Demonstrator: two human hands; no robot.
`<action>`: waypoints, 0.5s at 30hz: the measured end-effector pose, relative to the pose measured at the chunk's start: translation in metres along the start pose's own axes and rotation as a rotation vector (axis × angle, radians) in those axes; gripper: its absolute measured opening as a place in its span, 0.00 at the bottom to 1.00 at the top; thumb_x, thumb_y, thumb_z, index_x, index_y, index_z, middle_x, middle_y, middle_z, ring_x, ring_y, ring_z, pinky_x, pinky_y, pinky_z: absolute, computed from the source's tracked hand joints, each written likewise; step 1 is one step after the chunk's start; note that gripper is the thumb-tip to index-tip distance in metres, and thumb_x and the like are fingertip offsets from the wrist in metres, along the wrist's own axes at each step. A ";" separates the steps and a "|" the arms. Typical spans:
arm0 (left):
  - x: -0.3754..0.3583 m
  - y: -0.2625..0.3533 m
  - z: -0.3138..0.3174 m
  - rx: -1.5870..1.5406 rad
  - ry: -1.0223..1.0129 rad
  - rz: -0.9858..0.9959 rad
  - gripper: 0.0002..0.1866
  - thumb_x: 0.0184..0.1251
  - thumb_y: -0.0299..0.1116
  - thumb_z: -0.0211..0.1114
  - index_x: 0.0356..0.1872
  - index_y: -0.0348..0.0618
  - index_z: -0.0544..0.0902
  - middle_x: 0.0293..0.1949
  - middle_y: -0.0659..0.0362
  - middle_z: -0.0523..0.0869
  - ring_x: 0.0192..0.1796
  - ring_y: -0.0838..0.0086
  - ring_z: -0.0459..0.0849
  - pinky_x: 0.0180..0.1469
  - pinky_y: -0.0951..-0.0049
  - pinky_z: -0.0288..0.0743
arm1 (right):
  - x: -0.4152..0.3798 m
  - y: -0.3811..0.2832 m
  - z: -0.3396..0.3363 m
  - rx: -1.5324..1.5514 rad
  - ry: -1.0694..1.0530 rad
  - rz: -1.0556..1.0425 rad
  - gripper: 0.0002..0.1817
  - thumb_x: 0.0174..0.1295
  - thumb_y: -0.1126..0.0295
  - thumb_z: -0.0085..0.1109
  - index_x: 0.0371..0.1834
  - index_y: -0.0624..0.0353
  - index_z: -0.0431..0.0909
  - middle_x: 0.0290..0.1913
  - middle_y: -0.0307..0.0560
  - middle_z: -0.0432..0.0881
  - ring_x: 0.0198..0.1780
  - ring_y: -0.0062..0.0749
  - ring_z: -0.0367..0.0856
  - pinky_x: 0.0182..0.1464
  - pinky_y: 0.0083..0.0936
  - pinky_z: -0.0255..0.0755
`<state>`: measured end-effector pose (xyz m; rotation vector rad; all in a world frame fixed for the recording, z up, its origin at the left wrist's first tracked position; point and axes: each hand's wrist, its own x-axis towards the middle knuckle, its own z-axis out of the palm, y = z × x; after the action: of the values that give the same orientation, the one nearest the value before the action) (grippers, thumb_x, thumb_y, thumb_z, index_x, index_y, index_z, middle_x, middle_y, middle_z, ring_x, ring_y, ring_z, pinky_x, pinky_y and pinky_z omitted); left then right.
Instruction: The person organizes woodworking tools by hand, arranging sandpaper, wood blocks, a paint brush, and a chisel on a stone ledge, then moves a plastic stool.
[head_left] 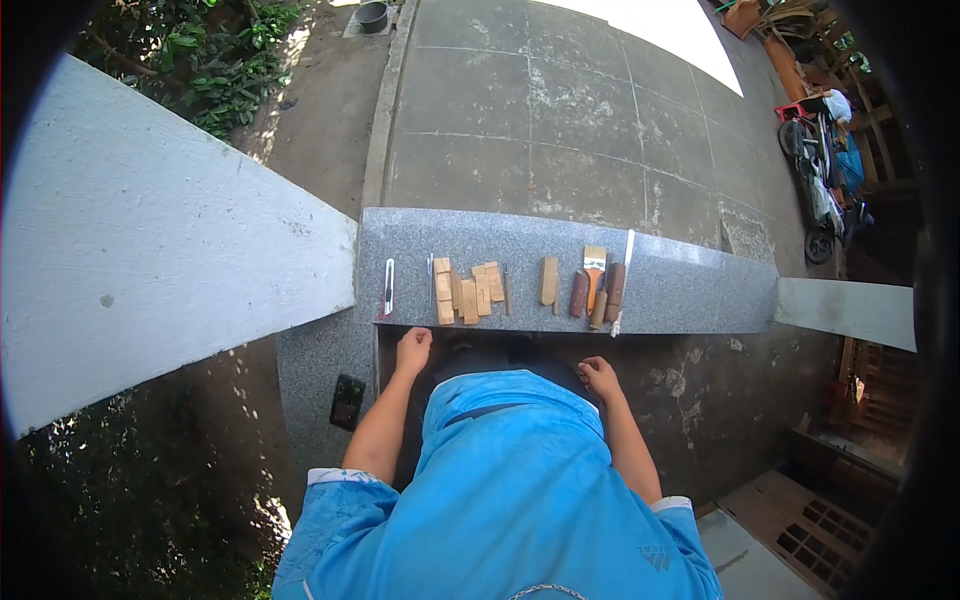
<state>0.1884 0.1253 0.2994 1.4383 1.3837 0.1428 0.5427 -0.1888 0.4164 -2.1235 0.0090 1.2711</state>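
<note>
My left hand (414, 350) hangs by the front edge of a speckled grey stone ledge (690, 285), fingers curled in, nothing showing in it. Lower and to the right, my right hand (598, 376) is also curled, apart from the ledge and seemingly holding nothing. On the ledge lie a box cutter (389, 287), several pale wooden blocks (470, 300) in a cluster, a thin pencil-like stick (507, 290) and a separate wooden block (549, 281). To the right are a paintbrush (594, 262), two reddish-brown rounded pieces (615, 285) and a long white strip (624, 268).
A black phone (347, 401) lies on a lower stone surface at left. White pillars (180, 240) flank the ledge. Beyond it stretches a concrete floor (580, 120); at far right stands a motorcycle (820, 175) with a person near it. A dark bucket (371, 17) is at the top.
</note>
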 end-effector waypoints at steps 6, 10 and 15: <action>0.013 0.095 0.027 0.193 0.140 0.074 0.48 0.61 0.55 0.78 0.75 0.36 0.66 0.66 0.39 0.75 0.71 0.47 0.74 0.72 0.51 0.69 | -0.003 0.024 -0.003 -0.053 0.022 -0.026 0.15 0.71 0.70 0.65 0.55 0.68 0.80 0.40 0.48 0.87 0.35 0.25 0.82 0.36 0.23 0.76; 0.023 0.140 0.063 0.277 0.147 -0.007 0.74 0.46 0.65 0.84 0.83 0.37 0.45 0.75 0.32 0.60 0.78 0.40 0.60 0.76 0.43 0.62 | -0.025 0.026 -0.011 -0.081 0.032 0.011 0.14 0.73 0.70 0.65 0.56 0.67 0.79 0.40 0.48 0.86 0.36 0.25 0.82 0.35 0.23 0.75; 0.039 0.153 0.113 0.463 0.207 -0.230 0.85 0.38 0.63 0.88 0.85 0.51 0.29 0.79 0.31 0.49 0.81 0.38 0.52 0.78 0.31 0.49 | -0.063 0.023 -0.017 0.017 0.049 0.091 0.16 0.73 0.68 0.65 0.57 0.66 0.80 0.41 0.46 0.86 0.36 0.24 0.81 0.36 0.23 0.75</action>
<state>0.3779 0.1298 0.3421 1.6572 1.8251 -0.1956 0.5149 -0.2352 0.4598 -2.1611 0.1388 1.2657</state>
